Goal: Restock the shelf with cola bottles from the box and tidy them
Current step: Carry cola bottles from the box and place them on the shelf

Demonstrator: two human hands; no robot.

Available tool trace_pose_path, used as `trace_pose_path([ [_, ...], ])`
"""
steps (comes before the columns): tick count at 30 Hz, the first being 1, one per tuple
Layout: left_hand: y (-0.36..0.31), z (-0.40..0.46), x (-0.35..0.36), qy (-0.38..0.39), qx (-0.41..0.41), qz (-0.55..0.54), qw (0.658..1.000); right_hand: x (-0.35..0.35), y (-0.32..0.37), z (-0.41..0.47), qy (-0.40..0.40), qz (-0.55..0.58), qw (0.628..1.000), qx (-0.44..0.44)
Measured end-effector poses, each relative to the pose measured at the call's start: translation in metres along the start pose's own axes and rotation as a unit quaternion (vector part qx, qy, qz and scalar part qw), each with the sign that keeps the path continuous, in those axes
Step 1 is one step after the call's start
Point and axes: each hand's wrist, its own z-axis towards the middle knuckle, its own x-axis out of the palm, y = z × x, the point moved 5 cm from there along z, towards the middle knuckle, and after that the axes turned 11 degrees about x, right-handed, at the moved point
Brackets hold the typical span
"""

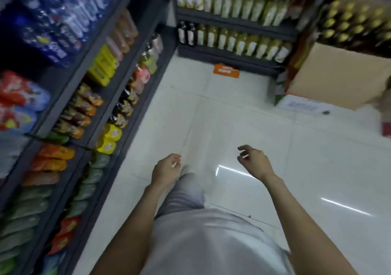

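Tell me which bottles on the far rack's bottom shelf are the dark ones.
The two dark bottles at the left end of the far rack's bottom shelf; the pale yellow-green bottles fill the rest of that row.

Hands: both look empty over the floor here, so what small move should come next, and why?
Probably step toward the cardboard box at far right and reach in. The left hand and right hand hang loosely curled and hold nothing, and the box of yellow-capped bottles looks beyond reach. Whether they are cola is too blurred to tell.

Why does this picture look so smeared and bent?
Head view: motion blur smears the shelves and bottles; the wide lens bows straight edges; ceiling lights glare as white streaks on the glossy floor; both hands stay fairly sharp.
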Motion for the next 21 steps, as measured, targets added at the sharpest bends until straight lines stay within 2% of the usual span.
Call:
trace_pose_path([
  [3, -0.055, 0.059, 0.041, 0.06, 0.017, 0.035, 0.997, -0.045, -0.067, 0.027, -0.028, 0.107, 0.99, 0.084],
  [6, -0.101, 0.123, 0.08, 0.111, 0.022, 0.065, 0.991, -0.085, -0.125, 0.054, -0.048, 0.211, 0.965, 0.151],
  [12, -0.204, 0.26, 0.161, 0.208, 0.023, 0.124, 0.97, -0.169, -0.223, 0.123, -0.054, 0.298, 0.915, 0.266],
  [15, -0.289, 0.321, 0.195, 0.216, 0.047, 0.117, 0.968, -0.222, -0.262, 0.15, -0.054, 0.308, 0.901, 0.301],
  [21, -0.447, 0.407, 0.26, 0.203, 0.124, 0.11, 0.965, -0.324, -0.317, 0.23, -0.073, 0.32, 0.897, 0.298],
])
